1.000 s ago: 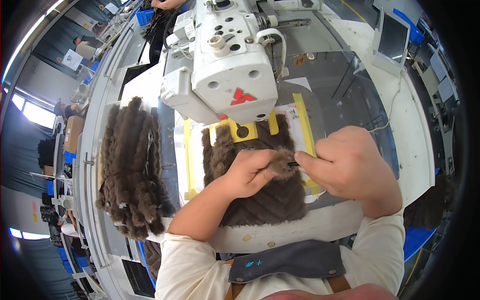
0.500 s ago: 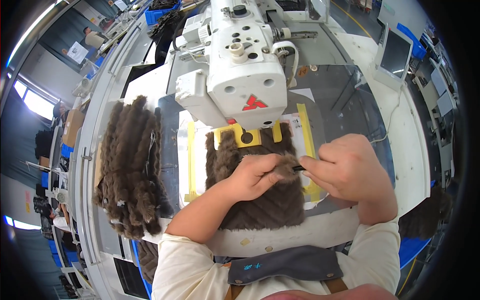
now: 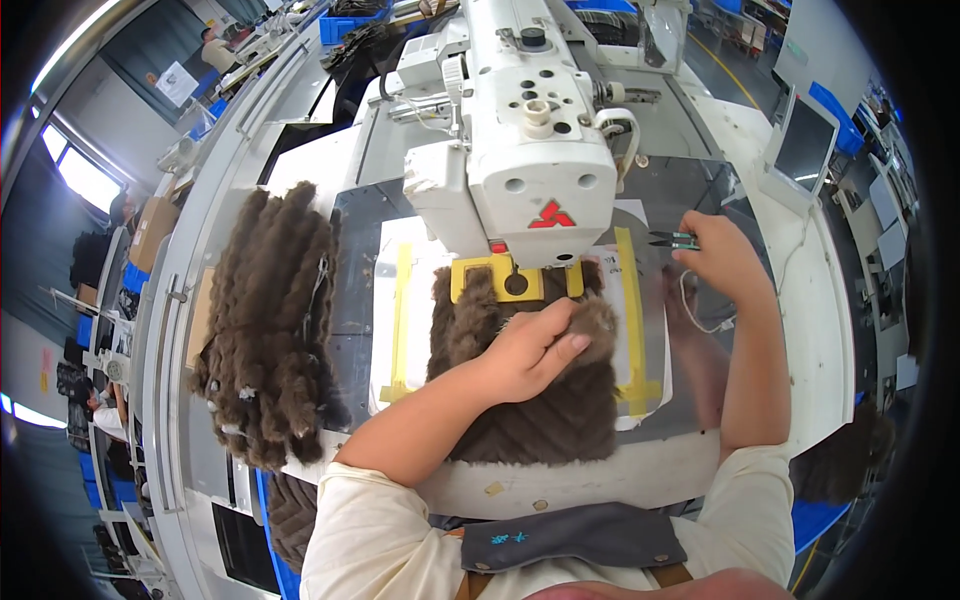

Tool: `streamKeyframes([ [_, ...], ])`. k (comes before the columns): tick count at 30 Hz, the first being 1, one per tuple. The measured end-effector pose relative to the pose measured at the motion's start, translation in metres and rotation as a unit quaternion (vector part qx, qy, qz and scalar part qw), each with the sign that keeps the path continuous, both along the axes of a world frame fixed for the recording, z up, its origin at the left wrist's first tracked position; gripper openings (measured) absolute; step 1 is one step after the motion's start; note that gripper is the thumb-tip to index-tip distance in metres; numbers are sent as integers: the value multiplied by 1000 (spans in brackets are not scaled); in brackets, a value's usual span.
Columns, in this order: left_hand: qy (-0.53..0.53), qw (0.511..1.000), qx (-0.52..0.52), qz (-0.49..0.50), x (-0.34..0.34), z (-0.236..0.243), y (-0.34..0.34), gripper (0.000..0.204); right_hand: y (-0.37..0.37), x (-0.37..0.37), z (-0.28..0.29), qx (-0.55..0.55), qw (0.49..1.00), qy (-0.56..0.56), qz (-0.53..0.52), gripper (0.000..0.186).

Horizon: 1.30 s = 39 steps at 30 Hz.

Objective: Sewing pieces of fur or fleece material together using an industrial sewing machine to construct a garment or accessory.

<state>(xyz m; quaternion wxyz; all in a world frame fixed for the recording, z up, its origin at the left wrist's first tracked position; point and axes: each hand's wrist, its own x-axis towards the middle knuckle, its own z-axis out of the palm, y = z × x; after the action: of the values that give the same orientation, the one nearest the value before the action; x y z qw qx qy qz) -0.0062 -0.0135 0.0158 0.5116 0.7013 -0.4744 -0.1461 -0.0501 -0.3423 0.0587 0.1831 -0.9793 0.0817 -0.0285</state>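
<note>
A brown quilted fur panel [image 3: 560, 430] lies under the white sewing machine head [image 3: 540, 190]. Across its upper edge sits a yellow clamp plate [image 3: 497, 290]. My left hand [image 3: 530, 350] is closed over the panel, pinching a fur strip [image 3: 597, 328] whose fluffy end sticks out past the fingers. Off to the right, above the dark glossy plate, my right hand [image 3: 728, 255] grips small thread snips [image 3: 675, 241] with green handles and dark blades pointing left. A white sheet edged with yellow tape [image 3: 632, 300] shows beneath the panel.
On the left lies a thick stack of brown fur strips [image 3: 270, 330] with bits of white fluff. A monitor [image 3: 805, 140] stands at the far right. A thin white cord [image 3: 690, 305] loops near my right wrist. Metal rails [image 3: 190, 270] run along the left side.
My right hand has moved from beside the left hand up and to the right with the snips, away from the fur strip. My left hand still pinches the strip. The view has shifted slightly.
</note>
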Motion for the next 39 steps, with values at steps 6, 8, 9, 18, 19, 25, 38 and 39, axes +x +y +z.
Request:
streamKeyframes([
  [6,16,999,-44,20,0,-7,-3,18,-18,2,-41,-82,995,-4,-60,29],
  [8,32,999,-37,8,1,-8,-2,19,13,0,-25,-93,983,-157,-5,32],
  [9,34,999,-37,8,1,-8,-3,19,32,-3,-12,29,992,-125,17,34],
  [18,53,995,-68,47,-5,-8,-5,35,121,-28,-5,435,894,-24,107,30],
  [19,54,996,-60,49,-5,-8,-4,35,122,-28,-8,436,893,-23,108,30],
  [25,39,996,-65,48,-5,-9,-7,46,125,-26,-24,526,842,-76,91,23],
  [38,47,999,6,10,-4,-1,-2,73,115,-18,-13,601,794,14,94,17],
  [39,48,999,6,10,-3,-2,-3,73,114,-18,-14,607,787,19,107,17],
])
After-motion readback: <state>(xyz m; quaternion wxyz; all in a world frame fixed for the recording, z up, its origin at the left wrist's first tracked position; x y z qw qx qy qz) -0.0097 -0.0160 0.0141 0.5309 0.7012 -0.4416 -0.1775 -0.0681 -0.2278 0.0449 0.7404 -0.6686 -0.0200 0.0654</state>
